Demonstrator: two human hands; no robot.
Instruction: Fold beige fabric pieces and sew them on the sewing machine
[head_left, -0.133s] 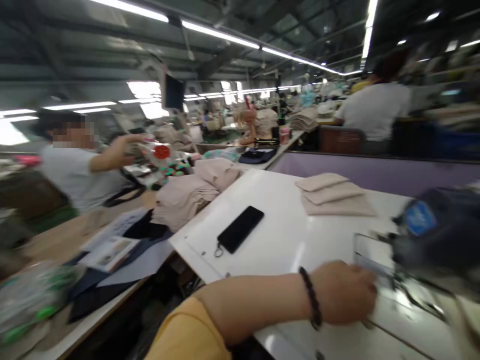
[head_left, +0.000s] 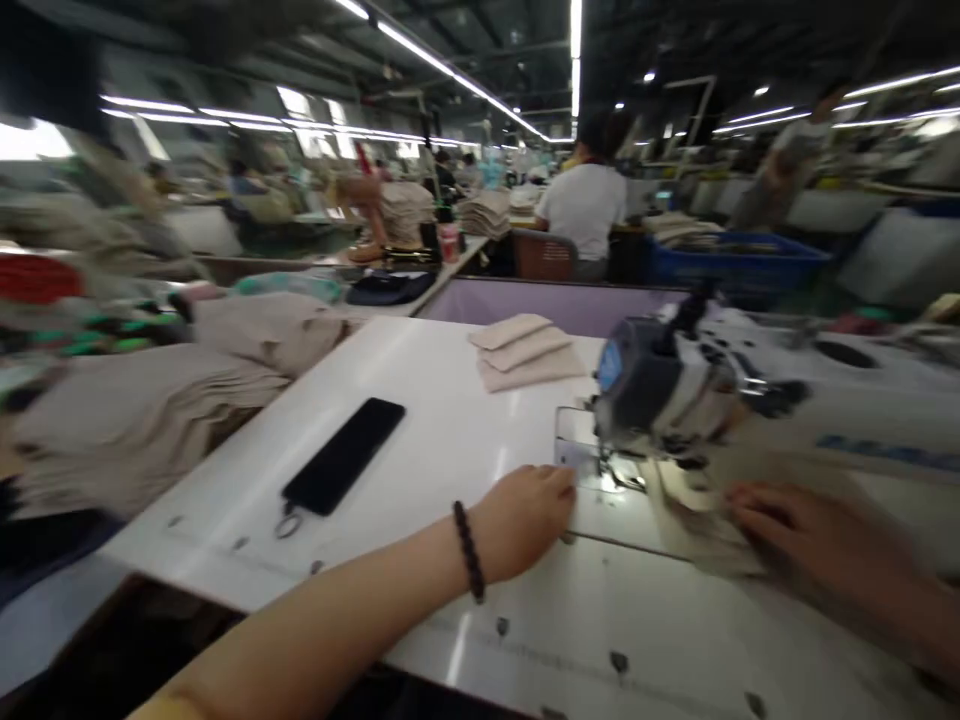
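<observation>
My left hand (head_left: pixel 525 517), with a dark bead bracelet on the wrist, rests on the white table (head_left: pixel 450 440) with fingers curled, its knuckles touching the metal plate (head_left: pixel 577 450) under the sewing machine head (head_left: pixel 660 395). My right hand (head_left: pixel 802 535) lies flat, blurred, on a beige fabric piece (head_left: pixel 697 520) just right of the needle. A black phone (head_left: pixel 345 455) with a key ring lies to the left of my left hand. A small stack of beige fabric pieces (head_left: pixel 525 352) sits at the table's far side.
Piles of beige cloth (head_left: pixel 150 410) lie on the table to the left. A person in a white shirt (head_left: pixel 585 205) sits with their back to me beyond a purple panel (head_left: pixel 555 305). A blue bin (head_left: pixel 735 262) stands at the right rear.
The view has swung right: the sewing machine head and my right hand on the fabric have come into view. My left hand stays by the metal plate.
</observation>
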